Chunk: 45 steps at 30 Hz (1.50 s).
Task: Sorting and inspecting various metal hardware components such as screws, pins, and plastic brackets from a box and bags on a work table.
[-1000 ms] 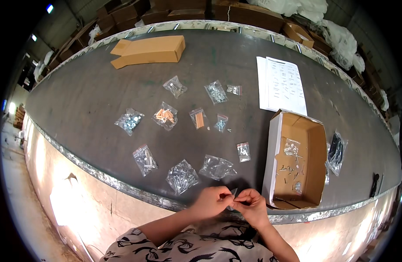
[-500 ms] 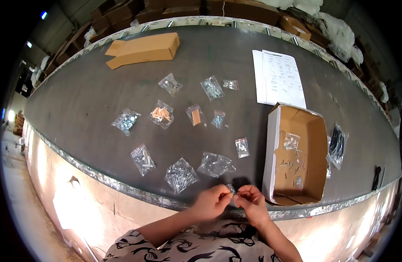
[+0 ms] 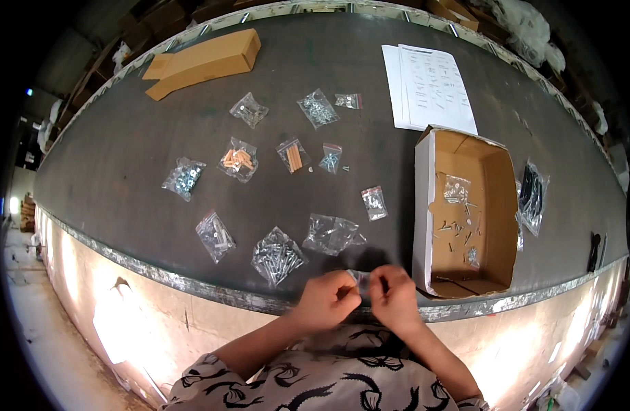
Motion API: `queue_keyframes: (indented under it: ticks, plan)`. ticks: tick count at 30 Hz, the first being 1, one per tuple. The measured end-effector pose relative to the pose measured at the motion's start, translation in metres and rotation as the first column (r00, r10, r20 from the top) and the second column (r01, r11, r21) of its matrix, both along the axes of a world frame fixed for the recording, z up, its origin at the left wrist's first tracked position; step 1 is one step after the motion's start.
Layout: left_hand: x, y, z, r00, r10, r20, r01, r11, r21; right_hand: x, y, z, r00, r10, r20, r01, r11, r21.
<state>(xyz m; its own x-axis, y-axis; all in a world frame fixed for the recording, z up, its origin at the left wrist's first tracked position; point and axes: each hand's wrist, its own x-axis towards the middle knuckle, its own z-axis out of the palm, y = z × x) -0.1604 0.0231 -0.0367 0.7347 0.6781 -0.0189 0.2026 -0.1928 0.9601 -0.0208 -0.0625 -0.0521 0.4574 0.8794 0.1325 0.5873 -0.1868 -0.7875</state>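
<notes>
Dark table (image 3: 123, 178), hands (image 3: 359, 298) pinching small clear bag (image 3: 359, 277), contents indistinct

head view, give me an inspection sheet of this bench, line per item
surface: dark grey table with a worn metal front edge
job's things: small clear bag pinched between left hand and right hand at the front edge
clutter: bags of screws and wooden dowels, open cardboard box with loose hardware, closed flat box, paper sheets
fingers: both hands' fingers closed on the bag
cables: nothing seen
surroundings: stacked cartons behind the table
</notes>
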Motion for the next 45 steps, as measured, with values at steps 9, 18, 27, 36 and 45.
queue_keyframes:
  ticks: [9,18,27,36,45]
  plan:
    - [-0.028,0.020,-0.019,0.986,0.138,-0.090,-0.143,0.988,-0.051,0.015,0.002,-0.003,0.891,-0.112,-0.440,0.006,0.972,-0.237]
    - [-0.010,-0.002,-0.045,0.959,0.158,-0.235,0.008,0.815,0.579,0.016,0.001,-0.020,0.584,-0.252,-0.772,0.020,0.955,-0.296]
    - [-0.014,0.009,-0.030,0.972,0.206,-0.111,-0.116,0.839,0.532,0.015,0.012,-0.004,0.303,-0.223,-0.927,0.004,0.972,-0.233]
    - [-0.029,0.078,-0.007,0.973,0.216,0.084,-0.214,0.976,-0.038,0.017,0.097,-0.008,0.160,-0.059,-0.985,-0.060,0.996,-0.069]
    - [-0.032,0.141,0.032,0.978,0.167,-0.123,-0.155,0.983,0.102,-0.003,0.183,-0.019,-0.099,-0.126,-0.987,-0.105,0.988,-0.115]
